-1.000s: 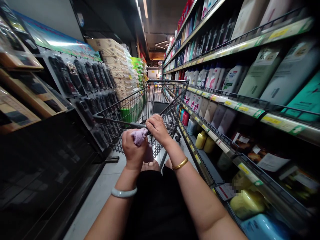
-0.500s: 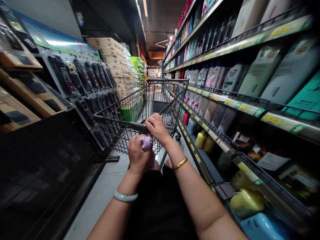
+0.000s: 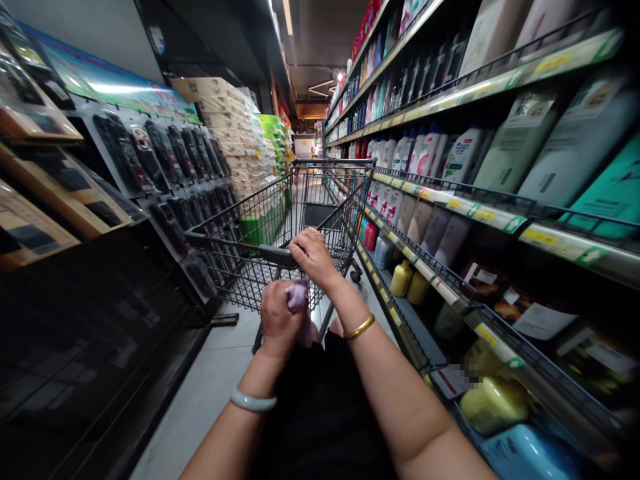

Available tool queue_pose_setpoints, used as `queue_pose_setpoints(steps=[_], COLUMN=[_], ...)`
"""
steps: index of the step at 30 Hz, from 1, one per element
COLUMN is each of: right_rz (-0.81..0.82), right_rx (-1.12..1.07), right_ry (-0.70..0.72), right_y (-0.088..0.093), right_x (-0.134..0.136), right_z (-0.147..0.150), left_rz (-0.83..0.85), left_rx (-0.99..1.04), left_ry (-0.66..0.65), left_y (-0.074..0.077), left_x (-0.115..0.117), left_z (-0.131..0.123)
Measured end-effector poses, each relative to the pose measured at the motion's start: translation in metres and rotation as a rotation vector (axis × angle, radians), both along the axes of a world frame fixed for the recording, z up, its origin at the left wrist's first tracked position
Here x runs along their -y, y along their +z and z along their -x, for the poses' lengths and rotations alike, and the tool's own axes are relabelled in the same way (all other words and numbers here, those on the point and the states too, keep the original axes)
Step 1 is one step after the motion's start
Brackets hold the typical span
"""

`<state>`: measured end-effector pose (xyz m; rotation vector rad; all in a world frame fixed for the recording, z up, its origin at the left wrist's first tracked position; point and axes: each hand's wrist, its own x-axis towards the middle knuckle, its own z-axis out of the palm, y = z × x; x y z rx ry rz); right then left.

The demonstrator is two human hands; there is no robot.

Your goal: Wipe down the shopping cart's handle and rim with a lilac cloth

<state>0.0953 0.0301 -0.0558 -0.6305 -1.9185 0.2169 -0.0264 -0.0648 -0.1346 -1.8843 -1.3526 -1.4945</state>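
A black wire shopping cart (image 3: 235,257) stands in front of me in a shop aisle. My right hand (image 3: 314,253), with a gold bangle (image 3: 360,327) at its wrist, is wrapped round the cart's handle (image 3: 273,255). Just below the handle, my left hand (image 3: 280,313) is closed round a crumpled purple cloth (image 3: 297,298). Part of the cloth sticks out of the top of that fist and some hangs beneath it. A pale bangle (image 3: 253,400) circles the left wrist.
Tall shelves of shampoo bottles (image 3: 465,157) line the right side. Packaged dark goods hang on a display rack (image 3: 155,150) at the left, with stacked cartons (image 3: 220,120) beyond. Pale floor tiles (image 3: 190,387) run along the aisle.
My left hand has dropped slightly and shifted a little right with the purple cloth, moving farther below the handle. My right hand stays on the handle.
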Motion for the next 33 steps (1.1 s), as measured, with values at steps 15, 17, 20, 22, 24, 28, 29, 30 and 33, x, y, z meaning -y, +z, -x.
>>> queue_pose_setpoints(steps=[15,17,20,22,24,28,29,30,33], right_rz=[0.015,0.009,0.001,0.0,-0.002,-0.02,-0.018,-0.012,0.009], right_rx=[-0.007,-0.007,-0.017,-0.02,-0.015,-0.011,-0.015,-0.018,-0.016], right_ry=[0.012,0.013,0.001,-0.003,-0.003,0.002,-0.001,-0.003,0.0], right_y=[0.0,0.0,0.0,0.0,0.0,-0.001,-0.001,-0.001,-0.001], right_x=[0.001,0.001,0.002,0.002,0.002,0.002,0.002,0.002,0.002], right_z=[0.0,0.0,0.0,0.001,0.001,0.001,0.001,0.001,0.0], left_rz=[0.229,0.203,0.12,0.02,-0.076,-0.179,-0.167,-0.135,-0.05], left_rx=[0.107,0.241,0.49,0.577,0.607,0.587,0.579,0.565,0.416], left_ry=[-0.139,-0.049,0.07,0.049,0.038,0.215,0.252,0.266,0.242], left_y=[-0.072,-0.064,-0.022,0.011,0.036,0.032,0.022,0.009,-0.03], left_x=[0.002,-0.002,-0.012,-0.021,-0.03,-0.044,-0.045,-0.045,-0.037], left_z=[-0.001,0.008,0.019,0.024,0.027,0.028,0.027,0.026,0.022])
